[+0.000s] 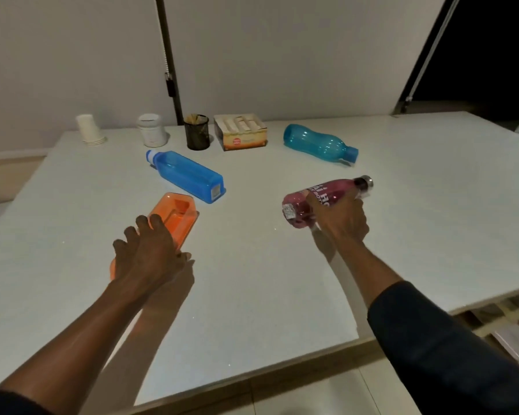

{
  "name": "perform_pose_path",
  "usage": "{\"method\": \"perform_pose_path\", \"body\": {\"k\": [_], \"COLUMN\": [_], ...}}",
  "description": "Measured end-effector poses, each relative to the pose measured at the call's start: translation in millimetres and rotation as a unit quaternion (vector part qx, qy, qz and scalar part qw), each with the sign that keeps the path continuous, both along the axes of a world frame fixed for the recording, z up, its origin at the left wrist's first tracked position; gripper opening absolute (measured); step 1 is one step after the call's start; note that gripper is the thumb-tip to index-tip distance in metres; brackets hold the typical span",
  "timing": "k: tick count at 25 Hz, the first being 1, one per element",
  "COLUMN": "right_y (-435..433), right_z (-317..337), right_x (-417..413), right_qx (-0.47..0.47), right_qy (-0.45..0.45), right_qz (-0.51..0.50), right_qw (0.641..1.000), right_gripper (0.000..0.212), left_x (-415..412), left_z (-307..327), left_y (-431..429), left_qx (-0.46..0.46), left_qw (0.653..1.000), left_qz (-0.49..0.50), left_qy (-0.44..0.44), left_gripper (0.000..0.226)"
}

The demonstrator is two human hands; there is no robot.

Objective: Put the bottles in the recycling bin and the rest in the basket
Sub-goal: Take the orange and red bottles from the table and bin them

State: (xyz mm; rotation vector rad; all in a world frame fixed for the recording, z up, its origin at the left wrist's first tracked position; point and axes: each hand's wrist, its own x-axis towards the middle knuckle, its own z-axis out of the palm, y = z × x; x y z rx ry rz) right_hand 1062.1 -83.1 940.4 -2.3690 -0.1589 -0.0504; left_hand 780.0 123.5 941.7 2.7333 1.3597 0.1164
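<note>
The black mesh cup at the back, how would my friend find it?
Look along the far edge of the white table, near the wall. The black wire-mesh cup stands upright between a white lidded jar and an open cardboard box. It is the only dark, see-through thing there, with sticks poking out.

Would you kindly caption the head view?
Left hand grips orange bottle, right hand grips pink bottle.
</note>
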Motion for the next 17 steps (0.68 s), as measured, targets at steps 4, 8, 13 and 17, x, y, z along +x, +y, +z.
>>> {"method": "perform_pose_path", "body": {"k": [4, 8, 13, 17], "right_y": [27.1, 45.7, 57.1, 51.0], "right_z": [-4.2, -3.3, -9.6, -2.9], "right_x": [34.4, 47.8, 49.8, 8.9], "right_qx": [0.011, 0.031, 0.045, 0.073], "right_qy": [0.066, 0.129, 0.153, 0.163], "right_qz": [-0.046, -0.043, -0.016, 0.017], "right_qw": [0.997, 0.990, 0.987, 0.984], "right_gripper": [0.137, 0.135, 0.131, 0.112], "left_x": [5.9, 12.6, 14.0, 5.5], "left_z": [-4.2, -3.2, 1.3, 13.6], "left_y": [-5.3, -5.8, -7.6, -7.2], "left_qx": [-0.013, -0.033, -0.060, -0.146], "left_qw": [1.000, 0.999, 0.997, 0.979], "left_qz": [0.016, 0.022, 0.035, 0.089], "left_qy": [-0.012, -0.016, -0.030, -0.114], "left_gripper": [0.096, 0.101, 0.106, 0.099]}}
